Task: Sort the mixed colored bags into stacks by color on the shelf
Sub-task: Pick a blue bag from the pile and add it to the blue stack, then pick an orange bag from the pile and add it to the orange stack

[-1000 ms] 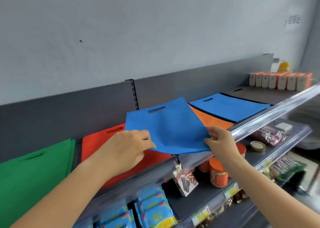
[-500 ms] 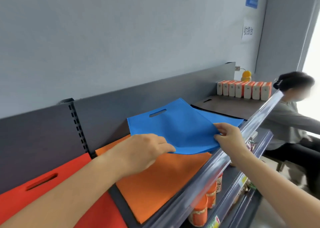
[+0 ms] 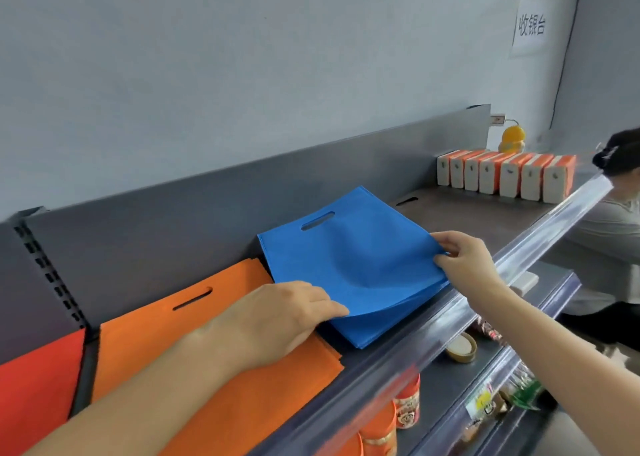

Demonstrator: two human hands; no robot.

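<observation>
The blue bag was held in the middle of the frame, its near edge sagging between two hands and its far edge, with the handle slot, lying toward the grey back wall of the shelf. The left hand gripped the near left corner, fingers laid over the top and thumb hidden beneath. The right hand pinched the right corner between thumb and fingertips.

Lowest, at the left edge, lay a red bag. Just right of it an orange stack lay under the left forearm. Jars stood on the tier below, bottom centre. Beyond the orange stack, directly under the held bag, sat a blue stack close to the clear front rail.

Farther along, at upper right, a row of orange-and-white boxes stood upright with a yellow-orange object behind them. A paper sign hung on the wall above, and another person showed at the right edge.
</observation>
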